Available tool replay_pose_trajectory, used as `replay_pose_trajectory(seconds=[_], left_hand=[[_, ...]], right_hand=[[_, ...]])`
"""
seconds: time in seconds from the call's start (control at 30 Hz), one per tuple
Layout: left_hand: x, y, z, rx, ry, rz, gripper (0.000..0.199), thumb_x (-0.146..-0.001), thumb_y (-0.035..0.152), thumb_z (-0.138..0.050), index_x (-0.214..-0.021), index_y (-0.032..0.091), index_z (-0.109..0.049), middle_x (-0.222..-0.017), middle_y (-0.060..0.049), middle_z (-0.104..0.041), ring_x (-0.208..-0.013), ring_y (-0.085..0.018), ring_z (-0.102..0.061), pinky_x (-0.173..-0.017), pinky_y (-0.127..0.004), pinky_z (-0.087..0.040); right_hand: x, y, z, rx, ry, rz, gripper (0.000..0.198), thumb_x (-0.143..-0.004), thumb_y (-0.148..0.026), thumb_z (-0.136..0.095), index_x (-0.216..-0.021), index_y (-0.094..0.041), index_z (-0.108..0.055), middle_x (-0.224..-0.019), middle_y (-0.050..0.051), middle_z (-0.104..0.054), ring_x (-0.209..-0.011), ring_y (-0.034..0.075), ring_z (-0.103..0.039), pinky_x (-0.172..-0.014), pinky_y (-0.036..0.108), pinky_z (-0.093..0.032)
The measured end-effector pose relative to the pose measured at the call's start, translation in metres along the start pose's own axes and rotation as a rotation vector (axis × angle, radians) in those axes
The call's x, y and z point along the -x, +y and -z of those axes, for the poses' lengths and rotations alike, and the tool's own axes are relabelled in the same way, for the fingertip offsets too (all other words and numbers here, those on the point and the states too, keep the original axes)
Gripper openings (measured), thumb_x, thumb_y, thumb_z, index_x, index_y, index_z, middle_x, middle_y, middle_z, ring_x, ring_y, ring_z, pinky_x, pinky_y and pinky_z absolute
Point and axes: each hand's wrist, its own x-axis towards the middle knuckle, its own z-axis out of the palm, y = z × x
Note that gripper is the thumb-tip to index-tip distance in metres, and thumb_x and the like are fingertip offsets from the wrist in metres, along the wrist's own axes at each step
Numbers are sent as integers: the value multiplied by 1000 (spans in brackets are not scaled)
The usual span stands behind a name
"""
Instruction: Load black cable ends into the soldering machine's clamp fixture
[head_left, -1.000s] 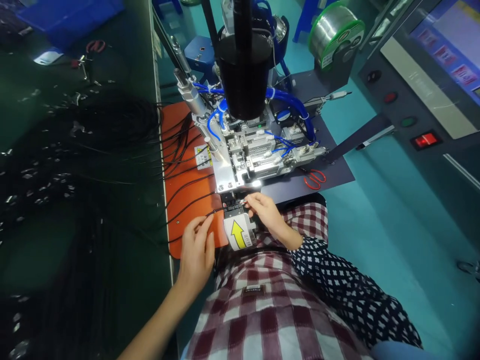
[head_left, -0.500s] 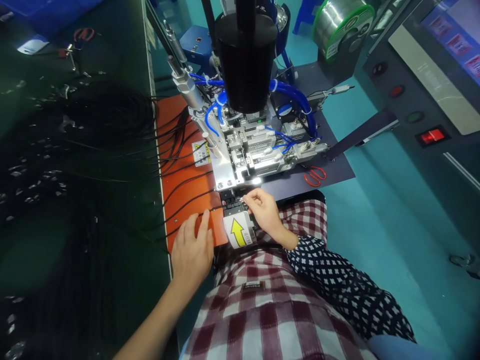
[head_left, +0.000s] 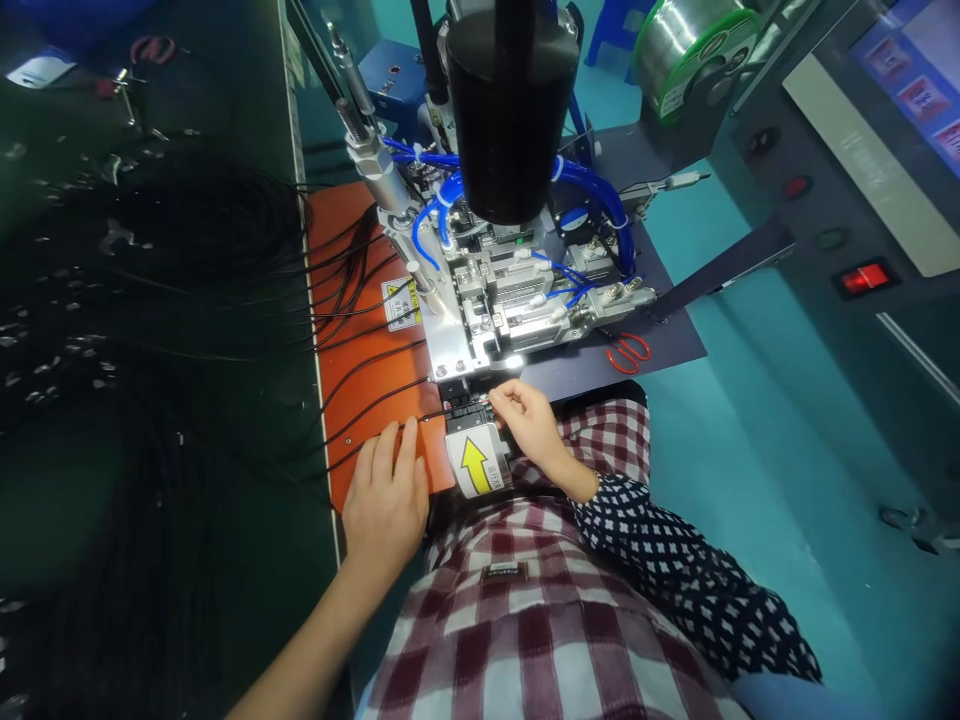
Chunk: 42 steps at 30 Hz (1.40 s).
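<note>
My left hand lies on the orange plate, its fingers stretched out, the tips at a black cable. That cable runs across into the dark slotted holder at the machine's near end. On the holder's other side my right hand pinches the cable's end between thumb and forefinger; the tip is small and partly hidden by the fingers. Just below the holder is a white label with a yellow arrow. More black cables lie side by side over the plate, their ends in the machine.
The machine with metal slides and blue tubes stands ahead, under a black cylinder. Red-handled scissors lie on its grey base. A solder wire spool is at the back right. Coiled cables cover the dark table at left.
The camera view has shifted slightly. Both hands keep nearly the same places, with the right fingers still pinched at the holder.
</note>
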Motion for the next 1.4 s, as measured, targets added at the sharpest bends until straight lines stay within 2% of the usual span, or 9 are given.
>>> replay_pose_trajectory(seconds=[0.2, 0.5, 0.8, 0.97, 1.1, 1.17, 1.23, 1.3, 1.4], left_hand=[[0, -1, -1, 36, -23, 30, 50, -94, 23, -44, -142, 8, -45, -136, -21, -54, -127, -35, -47, -105, -48, -43], [1, -1, -4, 151, -35, 77, 52, -96, 25, -41, -147, 14, -40, -140, -19, -50, -132, -35, -42, -107, -52, -40], [2, -3, -3, 133, -32, 41, 50, -95, 24, -41, -144, 11, -43, -137, -21, -50, -131, -35, -43, -108, -51, -39], [-41, -15, -8, 198, -47, 79, 51, -97, 27, -35, -144, 9, -41, -144, -20, -47, -134, -34, -41, -109, -51, -38], [-73, -38, 13, 322, -75, 20, 43, -97, 26, -33, -134, 12, -51, -141, -16, -50, -130, -28, -47, -107, -43, -42], [-63, -44, 33, 418, -162, -73, 35, -97, 22, -34, -119, 16, -61, -125, -12, -61, -114, -21, -58, -96, -33, -48], [-34, -39, 47, 457, -419, -332, 30, -95, 17, -37, -103, 19, -66, -100, -6, -68, -92, -16, -63, -83, -27, -50], [1, -25, 47, 335, -609, -574, 30, -92, 12, -41, -105, 19, -67, -97, -7, -69, -89, -18, -64, -81, -30, -49], [38, -4, 27, 52, -719, -524, 37, -84, 3, -47, -116, 13, -64, -114, -16, -66, -108, -25, -61, -91, -39, -45]], right_hand=[[-2, 2, -2, -63, -46, -24, 25, -86, -41, -58, -75, -19, -55, -63, -3, -57, -53, 12, -55, -57, 26, -43], [-1, 6, 19, -144, 128, 7, 27, -84, -46, -61, -84, -19, -57, -70, -3, -59, -55, 10, -55, -60, 26, -45], [6, 8, 28, -135, 155, 3, 23, -89, -41, -57, -83, -19, -56, -67, -3, -57, -59, 10, -54, -64, 27, -43], [5, 7, 29, -156, 178, 3, 24, -87, -42, -60, -84, -18, -57, -68, -3, -58, -58, 10, -54, -62, 26, -43], [10, -1, 34, -162, 194, 10, 23, -86, -41, -62, -85, -19, -58, -69, -3, -57, -58, 11, -53, -61, 26, -43], [14, -6, 38, -158, 208, 19, 21, -86, -39, -63, -85, -19, -58, -68, -3, -57, -58, 11, -52, -62, 26, -43], [18, -10, 42, -158, 209, 31, 19, -86, -38, -63, -85, -20, -58, -68, -3, -56, -58, 11, -52, -62, 26, -43], [21, -14, 44, -173, 191, 36, 18, -87, -37, -63, -85, -20, -59, -69, -3, -56, -58, 11, -51, -61, 26, -43], [26, -21, 39, -200, 159, 45, 17, -87, -36, -64, -84, -20, -59, -69, -3, -55, -58, 11, -50, -60, 26, -43]])
